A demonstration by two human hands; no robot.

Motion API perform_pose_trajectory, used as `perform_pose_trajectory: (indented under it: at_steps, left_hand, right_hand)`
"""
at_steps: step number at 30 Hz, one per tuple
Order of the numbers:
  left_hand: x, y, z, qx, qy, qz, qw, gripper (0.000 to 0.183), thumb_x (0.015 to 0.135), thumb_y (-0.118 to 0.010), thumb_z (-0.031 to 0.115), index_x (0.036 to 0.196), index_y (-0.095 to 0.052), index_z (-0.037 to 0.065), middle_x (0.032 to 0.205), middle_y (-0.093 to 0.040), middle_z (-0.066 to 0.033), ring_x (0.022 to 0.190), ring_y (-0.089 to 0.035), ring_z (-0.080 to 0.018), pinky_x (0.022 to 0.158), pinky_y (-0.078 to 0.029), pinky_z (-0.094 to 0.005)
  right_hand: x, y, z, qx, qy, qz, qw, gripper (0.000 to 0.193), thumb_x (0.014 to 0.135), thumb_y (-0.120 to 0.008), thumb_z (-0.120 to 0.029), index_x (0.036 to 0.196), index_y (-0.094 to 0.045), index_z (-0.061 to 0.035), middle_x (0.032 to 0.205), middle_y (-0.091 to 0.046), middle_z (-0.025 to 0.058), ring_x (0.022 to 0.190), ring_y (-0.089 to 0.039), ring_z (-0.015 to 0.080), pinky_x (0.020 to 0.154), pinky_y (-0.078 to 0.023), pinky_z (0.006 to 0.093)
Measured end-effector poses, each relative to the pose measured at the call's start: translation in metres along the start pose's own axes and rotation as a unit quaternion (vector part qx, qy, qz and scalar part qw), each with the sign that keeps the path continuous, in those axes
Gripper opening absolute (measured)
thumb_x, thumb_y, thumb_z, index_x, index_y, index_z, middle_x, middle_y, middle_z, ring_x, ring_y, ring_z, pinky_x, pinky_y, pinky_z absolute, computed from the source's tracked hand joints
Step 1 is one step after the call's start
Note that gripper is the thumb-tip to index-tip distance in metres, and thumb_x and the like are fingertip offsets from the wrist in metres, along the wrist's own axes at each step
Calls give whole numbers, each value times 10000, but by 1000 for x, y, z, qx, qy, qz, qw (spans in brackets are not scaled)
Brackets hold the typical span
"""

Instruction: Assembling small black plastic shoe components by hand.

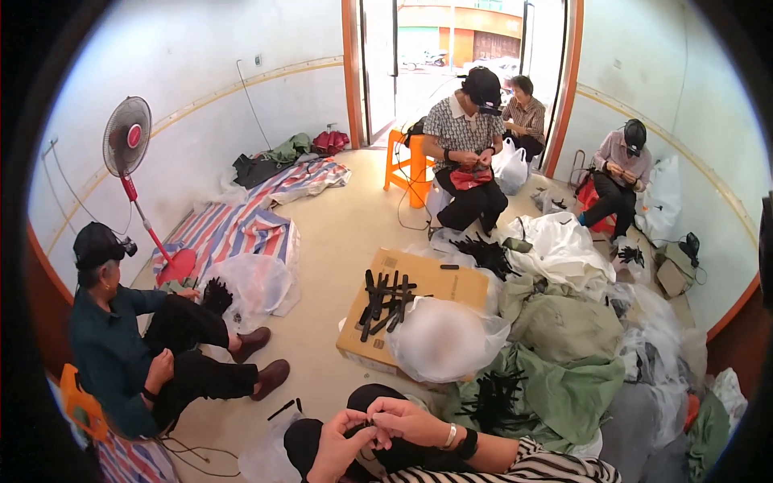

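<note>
My left hand (345,441) and my right hand (405,422) meet over my lap at the bottom, fingers pinched together. Between the fingertips shows a small dark piece (370,422), mostly covered, its kind unclear. A pale bracelet and a black band circle my right wrist. Right of my hands, a heap of black strips (498,399) lies on green cloth (576,382). Ahead stands a cardboard box (463,282) bearing several more black strips (385,299) and a whitish plastic bag (444,342).
One person (109,322) sits at left beside a red standing fan (129,149). Further people sit near the doorway (467,173) and right wall (622,173). Cloth and plastic bags (640,394) pile up at right; a striped sheet (241,233) covers floor at left. Two black strips (282,409) lie nearby.
</note>
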State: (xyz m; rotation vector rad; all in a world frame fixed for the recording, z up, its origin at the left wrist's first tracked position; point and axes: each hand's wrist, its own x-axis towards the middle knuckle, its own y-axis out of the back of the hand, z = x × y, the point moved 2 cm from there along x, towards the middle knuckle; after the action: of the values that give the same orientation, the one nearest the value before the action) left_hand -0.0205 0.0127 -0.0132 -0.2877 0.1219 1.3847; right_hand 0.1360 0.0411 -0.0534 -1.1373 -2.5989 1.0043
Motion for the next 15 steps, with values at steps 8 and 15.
perform_pose_trajectory:
  at_steps: [8, 15]
  left_hand:
    - [-17, -2, 2, 91, -44, -2, 995, 165, 793, -642, -33, 949, -590, -35, 844, -653, -85, 726, -613, -103, 649, -502, -231]
    - [-5, -5, 16, 172, -141, 1, 975, 205, 730, -719, 46, 916, -641, 8, 886, -675, -70, 815, -635, -126, 742, -498, -264]
  right_hand:
    - [-13, -9, 6, -14, 39, 10, 999, 85, 932, -498, -135, 962, -463, -63, 687, -573, 38, 564, -584, 112, 515, -481, 233]
    - [-18, -16, -27, -75, 51, 43, 995, 114, 929, -503, -101, 1019, -442, -66, 748, -576, 29, 568, -585, 86, 510, -495, 222]
